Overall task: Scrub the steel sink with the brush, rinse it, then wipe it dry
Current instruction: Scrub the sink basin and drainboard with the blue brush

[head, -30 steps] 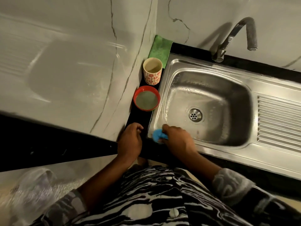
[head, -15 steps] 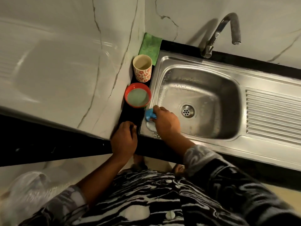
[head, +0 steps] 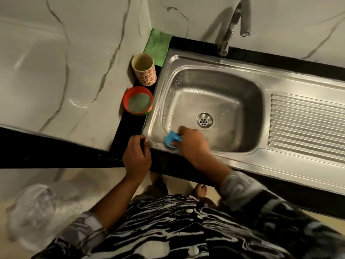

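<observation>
Scrubbing is the step in hand, I judge: my right hand (head: pixel 194 144) curls around the blue brush (head: pixel 172 140), pressing it to the steel sink (head: pixel 233 101) at the basin's 7 o'clock corner. No water runs from the tap (head: pixel 229 30) and the green cloth (head: pixel 157 45) lies at 11, so rinsing and wiping remain. My left hand (head: pixel 137 156) rests loosely curled on the black tabletop (head: pixel 130 131) at 8 o'clock, holding nothing.

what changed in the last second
The right hand, gripping the blue brush throughout, slid up the sink's left rim toward the red bowl, then back down inside its near-left corner. The left hand stayed on the counter edge; cup and green cloth unmoved.
</observation>
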